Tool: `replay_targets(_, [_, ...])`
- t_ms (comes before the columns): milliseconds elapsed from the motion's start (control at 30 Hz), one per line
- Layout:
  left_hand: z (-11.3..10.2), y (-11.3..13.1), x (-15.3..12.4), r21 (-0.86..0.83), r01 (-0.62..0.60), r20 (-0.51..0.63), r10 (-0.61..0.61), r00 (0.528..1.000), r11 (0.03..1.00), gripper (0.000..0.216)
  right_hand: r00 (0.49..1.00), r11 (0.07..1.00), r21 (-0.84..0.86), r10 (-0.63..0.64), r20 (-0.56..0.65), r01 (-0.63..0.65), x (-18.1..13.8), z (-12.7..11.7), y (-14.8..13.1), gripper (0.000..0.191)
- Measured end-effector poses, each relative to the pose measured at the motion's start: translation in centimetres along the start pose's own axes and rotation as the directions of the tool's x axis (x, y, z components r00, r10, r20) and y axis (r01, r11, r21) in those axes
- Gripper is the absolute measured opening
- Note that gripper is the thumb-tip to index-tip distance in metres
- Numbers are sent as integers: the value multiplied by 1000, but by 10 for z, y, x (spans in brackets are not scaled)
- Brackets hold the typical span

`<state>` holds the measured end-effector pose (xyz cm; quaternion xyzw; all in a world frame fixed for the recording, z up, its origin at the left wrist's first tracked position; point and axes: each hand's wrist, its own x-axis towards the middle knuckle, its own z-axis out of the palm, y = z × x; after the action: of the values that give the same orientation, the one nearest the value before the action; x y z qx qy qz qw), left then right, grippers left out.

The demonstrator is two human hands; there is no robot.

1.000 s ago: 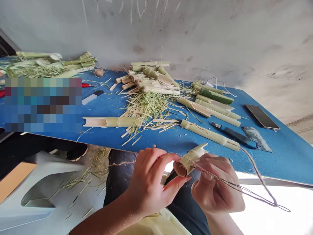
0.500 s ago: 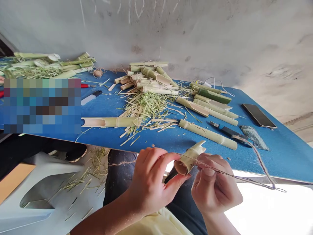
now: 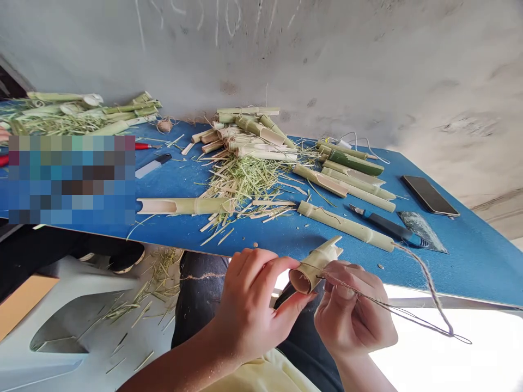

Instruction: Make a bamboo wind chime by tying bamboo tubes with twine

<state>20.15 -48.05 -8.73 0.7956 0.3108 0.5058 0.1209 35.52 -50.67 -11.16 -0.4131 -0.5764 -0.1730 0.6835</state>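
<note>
My left hand (image 3: 255, 307) pinches the open end of a short cut bamboo piece (image 3: 314, 267) between thumb and fingers, just below the table's near edge. My right hand (image 3: 351, 313) is closed on brown twine (image 3: 425, 321), pinching it against the bamboo. The twine runs round the piece, loops out to the right and trails up over the table edge. A thinner strand of it leads left across my lap.
The blue table (image 3: 469, 256) holds a pile of bamboo shavings (image 3: 245, 179), cut bamboo tubes (image 3: 351, 174), one long tube (image 3: 186, 205), a blue-handled knife (image 3: 388, 228), a phone (image 3: 429, 195) and a cleaver blade (image 3: 420, 228). Shavings litter the white plastic stool (image 3: 77, 326) at left.
The twine loop on the right has swung and shifted slightly left. My right hand has drawn a little closer to the bamboo piece. My left hand has kept its grip.
</note>
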Motion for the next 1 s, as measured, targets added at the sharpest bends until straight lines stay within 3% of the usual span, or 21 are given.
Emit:
replay_targets(133, [0,1,1,7,-6,-7,6,1000,1000,22,997,1000,-9,-7,80,8,3,-3,-1,21])
replay_targets(300, [1,-1,1,24,0,-7,0,1000,1000,25,956,993,-36,117,271,-111,9,-10,-4,26])
replay_targets(600, [4,-5,1,56,-3,-29,5,1000,998,21,915,993,-26,118,385,-117,6,-16,4,39])
replay_targets(733, [6,-5,2,39,-2,-31,3,1000,999,24,876,972,24,200,439,-235,8,-19,10,41])
replay_targets(867, [7,-2,4,31,-21,-46,23,999,999,27,911,983,79,121,395,-165,12,-20,13,38])
replay_targets(1000, [8,-2,8,37,-45,-52,47,998,998,29,857,986,80,86,507,-147,15,-17,20,40])
